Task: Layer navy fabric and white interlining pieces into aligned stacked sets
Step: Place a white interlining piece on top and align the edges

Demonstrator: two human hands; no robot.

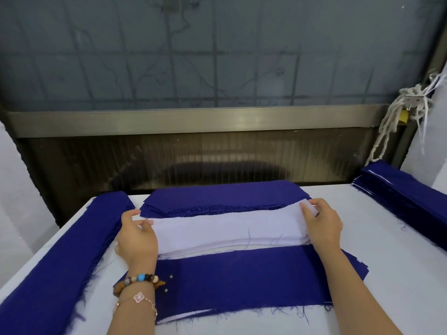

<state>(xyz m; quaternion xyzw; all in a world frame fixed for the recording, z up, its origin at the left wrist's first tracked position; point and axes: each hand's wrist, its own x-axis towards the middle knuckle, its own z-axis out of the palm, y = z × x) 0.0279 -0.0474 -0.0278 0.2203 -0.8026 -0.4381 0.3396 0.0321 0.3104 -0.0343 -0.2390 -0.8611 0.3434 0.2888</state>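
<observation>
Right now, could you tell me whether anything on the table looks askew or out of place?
Yes: a white layer pokes out beneath the near navy stack at its front left edge, so that set looks misaligned. Stray navy threads lie on the white interlining.

Navy fabric (242,274), apparently plain white interlining (222,230)

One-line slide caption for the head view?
Left hand and right hand hold a white interlining piece between navy fabric stacks.
</observation>
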